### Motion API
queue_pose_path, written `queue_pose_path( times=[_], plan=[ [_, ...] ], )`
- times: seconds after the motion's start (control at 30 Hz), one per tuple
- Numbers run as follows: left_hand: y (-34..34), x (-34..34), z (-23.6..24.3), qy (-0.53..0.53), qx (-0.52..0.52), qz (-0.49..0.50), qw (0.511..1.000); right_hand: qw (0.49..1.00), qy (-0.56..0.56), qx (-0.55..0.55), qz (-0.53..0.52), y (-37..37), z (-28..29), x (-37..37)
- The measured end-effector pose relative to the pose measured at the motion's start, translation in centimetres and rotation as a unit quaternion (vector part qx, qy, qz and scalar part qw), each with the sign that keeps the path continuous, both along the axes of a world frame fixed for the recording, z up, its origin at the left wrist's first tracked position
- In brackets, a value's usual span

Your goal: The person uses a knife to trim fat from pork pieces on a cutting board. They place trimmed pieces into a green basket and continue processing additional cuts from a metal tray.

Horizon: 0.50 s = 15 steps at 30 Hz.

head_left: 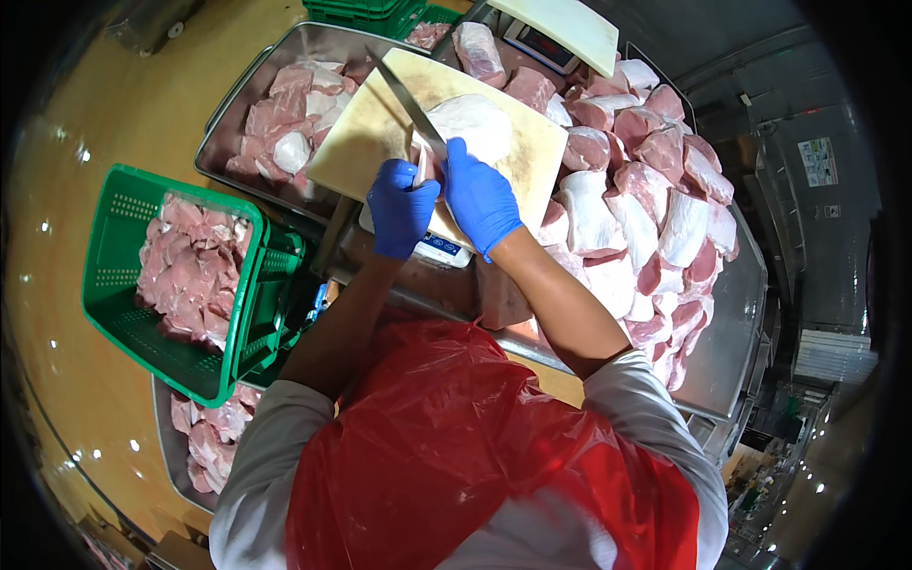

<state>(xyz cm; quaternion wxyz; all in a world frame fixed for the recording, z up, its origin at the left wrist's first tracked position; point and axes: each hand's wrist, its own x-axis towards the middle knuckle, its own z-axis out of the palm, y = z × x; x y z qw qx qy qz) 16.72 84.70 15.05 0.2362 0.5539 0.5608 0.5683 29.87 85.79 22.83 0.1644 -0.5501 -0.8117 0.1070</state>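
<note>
A pale cutting board (356, 142) lies in front of me. On it rests a piece of meat (472, 125) with a white fat side up. My right hand (482, 201), in a blue glove, is closed round the handle of a knife (407, 100), whose blade points up and to the left across the board. Beside it, my left hand (400, 211), also gloved in blue, is closed on the near left edge of the meat, close to the base of the blade. The gloves hide part of that edge and the knife handle.
Under the board's near edge shows a scale (441, 250). Large cuts of meat (655, 214) are heaped on the right. Left stand a metal tub (228, 109) of meat, a tilted green basket (100, 275) with trimmings, and another metal tub (166, 432) below. A second white board (570, 28) lies at the back.
</note>
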Motion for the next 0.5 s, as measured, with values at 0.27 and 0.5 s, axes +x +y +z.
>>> queue_pose_path(
  times=[0.27,0.5],
  plan=[
    [-0.3,-2.9,0.1,-0.051,-0.039,0.083,0.994,0.946,-0.254,-0.2,-0.022,-9.0,1.6,9.4],
    [-3.5,-5.0,0.3,-0.067,-0.127,-0.02,0.989,0.978,-0.15,-0.146,-0.01,-11.1,5.6,9.2]
  ],
)
